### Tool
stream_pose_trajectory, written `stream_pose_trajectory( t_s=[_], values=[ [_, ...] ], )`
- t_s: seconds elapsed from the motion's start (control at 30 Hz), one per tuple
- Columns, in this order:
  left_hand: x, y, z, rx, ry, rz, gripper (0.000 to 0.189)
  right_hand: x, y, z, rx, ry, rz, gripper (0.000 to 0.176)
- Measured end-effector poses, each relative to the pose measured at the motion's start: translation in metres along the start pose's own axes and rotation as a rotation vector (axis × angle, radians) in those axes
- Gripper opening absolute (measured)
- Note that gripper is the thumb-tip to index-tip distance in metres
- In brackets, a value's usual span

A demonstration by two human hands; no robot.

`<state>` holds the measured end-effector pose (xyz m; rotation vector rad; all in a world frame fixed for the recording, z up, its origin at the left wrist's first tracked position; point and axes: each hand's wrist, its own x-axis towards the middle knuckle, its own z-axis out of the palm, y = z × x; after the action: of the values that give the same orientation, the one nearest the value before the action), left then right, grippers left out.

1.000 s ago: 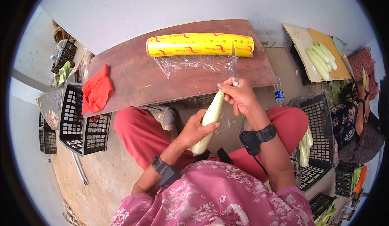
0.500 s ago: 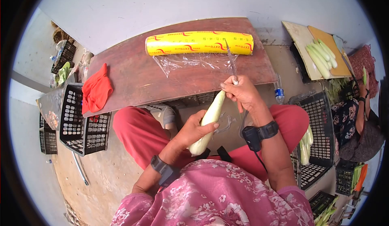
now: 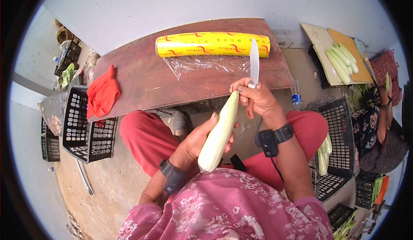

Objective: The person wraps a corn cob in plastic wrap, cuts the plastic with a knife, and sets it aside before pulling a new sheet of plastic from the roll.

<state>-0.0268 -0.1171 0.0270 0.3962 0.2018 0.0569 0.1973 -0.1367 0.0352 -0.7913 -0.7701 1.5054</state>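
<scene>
My left hand point(image 3: 198, 137) is wrapped round a pale green, long tapered vegetable point(image 3: 217, 139) from underneath, with the thumb along its side. Its thick end points down towards my lap, and its narrow tip reaches up to my right hand point(image 3: 254, 98). In that right hand I hold a knife point(image 3: 254, 61) by its handle, the blade pointing up and away from me. The fingers of this hand touch the vegetable's tip. Past the blade, a yellow roll of cling film point(image 3: 211, 44) lies across the low reddish table point(image 3: 142, 85), with a loose clear sheet point(image 3: 202, 63) hanging from it.
A red cloth point(image 3: 103, 92) hangs over the table's left edge beside a black crate point(image 3: 77, 132). To my right stand another black crate point(image 3: 337, 141) holding pale vegetables and a water bottle point(image 3: 296, 100). Further right, several vegetables point(image 3: 342, 61) lie on boards near another person's arm point(image 3: 383, 119).
The knife has turned so its blade shows broad side and stands more upright. My left thumb has lifted from across the vegetable to its side, and the vegetable has shifted slightly.
</scene>
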Motion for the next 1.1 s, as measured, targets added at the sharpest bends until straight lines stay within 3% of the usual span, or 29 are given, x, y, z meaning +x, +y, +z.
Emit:
stream_pose_trajectory(
  t_s=[0.13, 0.33, 0.47, 0.7, 0.87, 1.1],
  values=[
    [0.0, -0.002, 0.001, -0.157, -0.136, -0.018, 0.07, 0.0, 0.006, 0.009, 0.004, -0.004, -0.046, 0.02],
    [0.011, 0.003, -0.002, 0.015, 0.351, 0.273, 0.062, 0.002, 0.007, 0.015, -0.174, 0.413, 0.011, 0.029],
    [0.011, 0.018, 0.003, 0.009, 0.586, 0.494, 0.054, -0.004, 0.019, 0.024, -0.263, 0.38, 0.103, 0.036],
    [0.001, 0.045, -0.001, -0.153, 0.657, 0.736, 0.049, -0.021, 0.023, 0.053, -0.376, 0.161, 0.208, 0.046],
    [-0.003, 0.049, -0.003, -0.242, 0.617, 0.785, 0.048, -0.022, 0.019, 0.08, -0.392, 0.085, 0.193, 0.026],
    [-0.005, 0.051, -0.009, -0.349, 0.522, 0.746, 0.049, -0.022, 0.028, 0.075, -0.165, -0.002, 0.207, 0.02]
  ],
)
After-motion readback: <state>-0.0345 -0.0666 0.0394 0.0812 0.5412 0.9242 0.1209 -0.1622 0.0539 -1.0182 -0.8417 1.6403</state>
